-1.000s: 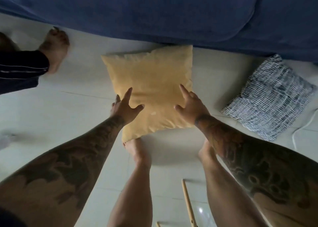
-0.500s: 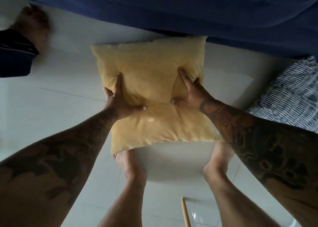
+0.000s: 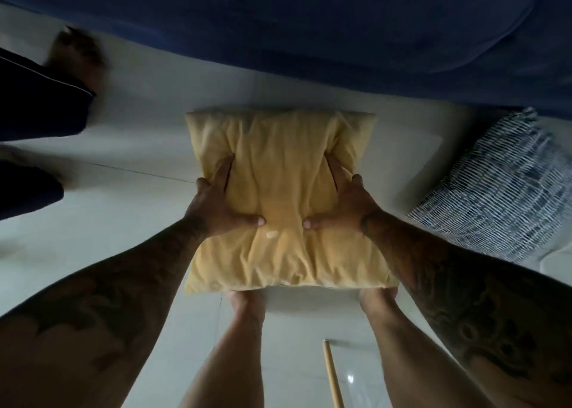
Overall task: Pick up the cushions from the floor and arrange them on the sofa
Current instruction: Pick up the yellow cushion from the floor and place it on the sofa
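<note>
A yellow cushion (image 3: 281, 172) is held between both my hands above the pale tiled floor, in front of the dark blue sofa (image 3: 309, 20). My left hand (image 3: 221, 203) grips its left side, thumb pressed into the fabric. On the other side my right hand (image 3: 343, 203) squeezes the cushion the same way. The fabric bunches between the thumbs. A blue-and-white striped cushion (image 3: 495, 187) lies on the floor at the right, against the sofa's base.
My bare legs and feet (image 3: 247, 302) stand under the yellow cushion. Another person's foot and dark trouser leg (image 3: 46, 98) are at the left, blurred. A wooden stick (image 3: 332, 376) lies on the floor between my legs.
My hands went from resting on the yellow cushion to squeezing its sides, and it has come up off the floor toward me. The other person's foot has shifted.
</note>
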